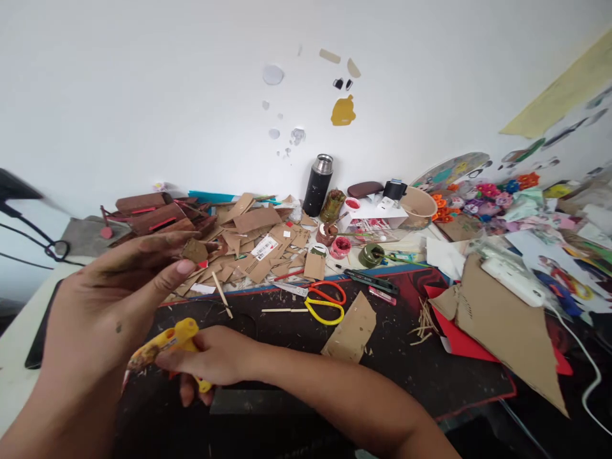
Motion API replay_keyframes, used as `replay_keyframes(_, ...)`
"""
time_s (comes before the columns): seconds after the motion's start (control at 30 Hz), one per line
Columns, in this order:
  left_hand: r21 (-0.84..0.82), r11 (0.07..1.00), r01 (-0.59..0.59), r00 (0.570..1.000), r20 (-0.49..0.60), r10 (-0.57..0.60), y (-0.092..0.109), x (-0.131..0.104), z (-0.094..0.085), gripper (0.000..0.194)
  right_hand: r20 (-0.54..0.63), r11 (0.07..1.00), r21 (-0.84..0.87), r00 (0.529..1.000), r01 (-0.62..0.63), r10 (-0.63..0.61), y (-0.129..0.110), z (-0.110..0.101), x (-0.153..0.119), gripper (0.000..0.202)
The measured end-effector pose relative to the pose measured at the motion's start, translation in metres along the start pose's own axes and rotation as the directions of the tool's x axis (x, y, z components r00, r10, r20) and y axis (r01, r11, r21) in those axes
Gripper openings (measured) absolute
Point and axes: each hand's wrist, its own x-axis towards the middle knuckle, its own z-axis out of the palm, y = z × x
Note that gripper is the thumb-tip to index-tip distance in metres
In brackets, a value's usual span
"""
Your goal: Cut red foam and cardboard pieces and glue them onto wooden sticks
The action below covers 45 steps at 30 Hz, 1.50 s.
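My left hand point(119, 299) is raised at the left, its fingers and thumb closed on a small brown cardboard piece point(195, 251). A bit of red shows at that piece's lower edge. Below and to the right, my right hand point(215, 357) grips a yellow hot glue gun point(165, 344), whose nozzle points down to the left. Past both hands lies a heap of cut cardboard scraps point(261, 255). Scissors point(325, 299) with one red and one yellow handle rest on the dark mat point(287, 344), right of the glue gun.
Behind the mat stand a black thermos point(319, 185), open paint jars point(371, 255) and a clear box point(373, 223) of sticks. A green utility knife point(371, 280) and a cardboard piece point(351, 328) lie on the mat. A white power strip point(514, 280) sits at right with a trailing cord.
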Motion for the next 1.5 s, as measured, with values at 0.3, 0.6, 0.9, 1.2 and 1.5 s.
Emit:
replay_keyframes(0.3, 0.022, 0.999, -0.028, 1.000, 0.001, 0.028, -0.001, -0.018, -0.015, 0.034, -0.068, 0.729, -0.682, 0.997, -0.063, 0.023, -0.014, -0.001, 0.002, 0.060)
replay_keyframes(0.6, 0.008, 0.995, 0.103, 0.967, 0.233, -0.102, -0.009, -0.020, 0.003, 0.047, -0.148, 0.348, -0.934, 0.975, -0.084, -0.163, -0.023, -0.013, -0.030, 0.055)
replay_keyframes(0.9, -0.181, 0.923, 0.340, 0.901, 0.345, -0.264, -0.035, -0.008, 0.009, 0.046, -0.565, 0.552, -0.766, 0.755, -0.329, -0.334, 0.002, -0.066, -0.100, 0.031)
replay_keyframes(1.2, -0.176, 0.908, 0.379, 0.843, 0.470, -0.261, -0.047, -0.006, 0.030, 0.049, -0.553, 0.306, -0.825, 0.792, -0.476, -0.259, 0.021, -0.075, -0.107, 0.024)
replay_keyframes(1.5, -0.209, 0.877, 0.432, 0.831, 0.470, -0.298, -0.058, -0.001, 0.034, 0.048, -0.597, 0.590, -0.748, 0.695, -0.304, -0.400, 0.022, -0.079, -0.097, 0.012)
